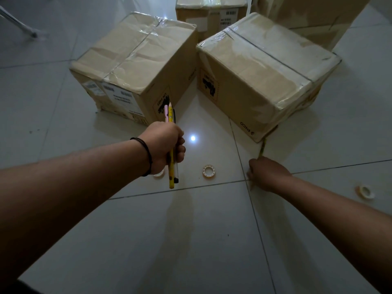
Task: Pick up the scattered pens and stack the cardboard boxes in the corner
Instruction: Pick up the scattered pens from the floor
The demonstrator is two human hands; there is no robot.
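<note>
My left hand (164, 145) grips a bundle of pens (171, 170), yellow, pink and dark ones, held upright above the floor. My right hand (268, 174) is down on the white tiles and pinches a greenish-yellow pen (262, 148) that lies beside the corner of the right cardboard box (261, 68). A second taped cardboard box (135, 60) stands to the left, just beyond my left hand. Both are shut with clear tape.
More cardboard boxes (210, 15) stand behind the two, with a larger one (314, 15) at the back right. Tape rolls lie on the floor: one (209, 171) between my hands, one (365, 191) at the right, one (159, 174) partly under my left hand. A metal leg (19, 24) is far left.
</note>
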